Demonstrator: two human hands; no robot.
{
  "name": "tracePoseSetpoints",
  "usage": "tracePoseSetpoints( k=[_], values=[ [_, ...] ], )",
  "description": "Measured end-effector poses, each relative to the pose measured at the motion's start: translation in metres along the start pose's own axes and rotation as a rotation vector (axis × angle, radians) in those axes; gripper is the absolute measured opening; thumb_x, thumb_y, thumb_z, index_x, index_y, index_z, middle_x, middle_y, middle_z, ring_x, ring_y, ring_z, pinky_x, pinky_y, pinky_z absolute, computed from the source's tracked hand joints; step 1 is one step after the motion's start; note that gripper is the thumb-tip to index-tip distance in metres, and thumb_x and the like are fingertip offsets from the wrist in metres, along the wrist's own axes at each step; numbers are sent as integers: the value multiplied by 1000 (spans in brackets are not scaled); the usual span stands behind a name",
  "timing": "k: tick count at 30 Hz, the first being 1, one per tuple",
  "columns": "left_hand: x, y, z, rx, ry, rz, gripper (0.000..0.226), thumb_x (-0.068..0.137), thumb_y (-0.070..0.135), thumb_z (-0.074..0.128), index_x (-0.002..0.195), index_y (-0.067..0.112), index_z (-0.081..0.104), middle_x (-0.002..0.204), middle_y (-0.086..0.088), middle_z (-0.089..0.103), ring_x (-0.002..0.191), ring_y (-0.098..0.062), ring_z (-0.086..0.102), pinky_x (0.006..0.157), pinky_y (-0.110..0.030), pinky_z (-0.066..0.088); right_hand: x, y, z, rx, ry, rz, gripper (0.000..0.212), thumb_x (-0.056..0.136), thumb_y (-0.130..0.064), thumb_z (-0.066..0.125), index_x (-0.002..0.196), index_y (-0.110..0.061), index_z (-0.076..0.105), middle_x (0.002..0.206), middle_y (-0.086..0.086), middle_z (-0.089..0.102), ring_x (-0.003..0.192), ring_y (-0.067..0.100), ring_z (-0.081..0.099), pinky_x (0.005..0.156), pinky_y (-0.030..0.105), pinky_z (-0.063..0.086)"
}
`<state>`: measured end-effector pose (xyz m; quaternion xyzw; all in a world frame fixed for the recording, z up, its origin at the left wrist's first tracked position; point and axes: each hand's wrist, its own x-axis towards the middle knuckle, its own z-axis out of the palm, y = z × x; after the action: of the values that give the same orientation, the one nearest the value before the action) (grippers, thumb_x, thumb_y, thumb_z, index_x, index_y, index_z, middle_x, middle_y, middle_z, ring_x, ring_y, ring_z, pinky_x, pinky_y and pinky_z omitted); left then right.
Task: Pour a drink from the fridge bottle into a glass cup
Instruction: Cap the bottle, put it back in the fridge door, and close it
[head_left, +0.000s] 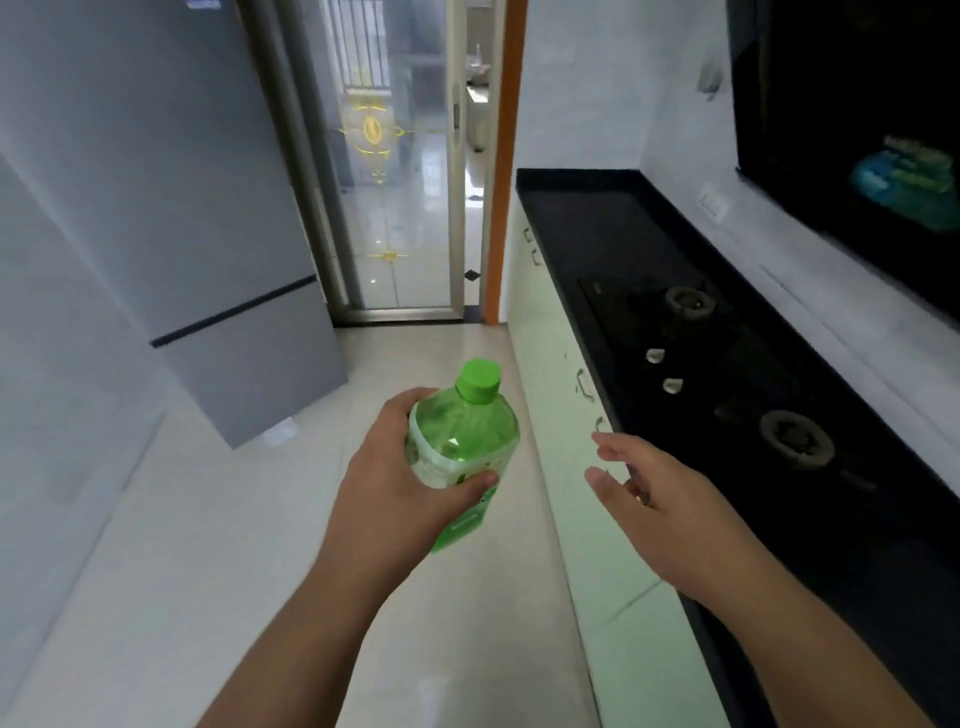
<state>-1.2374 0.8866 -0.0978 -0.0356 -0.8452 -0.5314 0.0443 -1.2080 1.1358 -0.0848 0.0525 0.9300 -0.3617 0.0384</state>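
Note:
A green plastic bottle (464, 436) with a green screw cap and a pale label stands upright in my left hand (395, 488), which wraps around its body over the floor in the middle of the view. The cap is on. My right hand (654, 509) hovers to the right of the bottle, fingers spread and holding nothing, near the front edge of the counter. No glass cup is in view.
The grey fridge (208, 249) stands shut at the left. A black counter (597, 218) with a two-burner gas hob (727, 374) runs along the right, over pale cabinet doors. A glass sliding door (395, 208) lies ahead.

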Motion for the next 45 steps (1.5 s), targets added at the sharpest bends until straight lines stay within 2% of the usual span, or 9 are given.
tracePoseSetpoints(
  k=[3,7,10,12,15,19,28,37,45],
  values=[
    [19,-18,-38,55,68,-9,76,63,36,93,121,53,47,114,28,63,105,9,58,86,-22,48,35,-33,29,-17,-14,-80,47,96,-56,48,142,-47,45,129,-26,54,99,-11,54,84,18,42],
    [37,-36,-78,113,157,-37,74,62,36,92,118,53,48,110,31,63,103,11,57,82,-18,46,75,-73,63,-120,-73,-172,48,98,-57,41,146,-48,39,132,-20,54,96,-7,53,84,22,42],
    [51,-48,-100,134,213,-73,75,62,37,93,120,52,49,110,32,62,104,12,57,81,-18,46,105,-95,84,-166,-104,-263,49,99,-56,39,148,-48,36,139,-22,51,118,-2,51,96,24,45],
    [64,-58,-111,150,253,-104,76,61,39,93,121,51,49,111,27,64,104,6,59,85,-24,49,130,-106,96,-165,-132,-305,50,100,-57,38,148,-47,35,142,-22,49,123,0,49,100,25,45],
    [87,-72,-123,178,306,-149,78,60,42,93,123,50,48,113,24,64,104,7,59,87,-26,50,171,-121,114,-169,-193,-348,52,99,-58,36,150,-46,34,144,-20,49,124,1,50,103,28,45],
    [126,-85,-137,187,414,-210,75,61,43,92,121,52,47,112,28,63,102,13,58,86,-24,51,236,-145,133,-177,-257,-421,55,98,-61,34,151,-45,33,145,-18,49,122,3,53,104,31,47],
    [204,-90,-179,232,724,-338,76,62,43,92,122,52,47,114,27,64,103,9,59,82,-20,48,376,-237,165,-182,-396,-693,53,100,-57,31,151,-43,33,139,-15,52,118,5,53,100,30,49],
    [206,-123,-193,236,891,-532,75,63,45,91,122,54,46,114,28,63,106,5,60,84,-25,50,414,-292,226,-267,-598,-910,51,101,-55,34,149,-40,37,144,-16,48,117,5,56,96,26,46],
    [229,-177,-230,196,913,-614,76,64,45,90,124,53,46,116,29,62,109,2,59,90,-35,53,445,-333,276,-382,-646,-932,51,100,-56,35,149,-40,33,149,-18,42,124,4,53,97,25,45]
  ],
)
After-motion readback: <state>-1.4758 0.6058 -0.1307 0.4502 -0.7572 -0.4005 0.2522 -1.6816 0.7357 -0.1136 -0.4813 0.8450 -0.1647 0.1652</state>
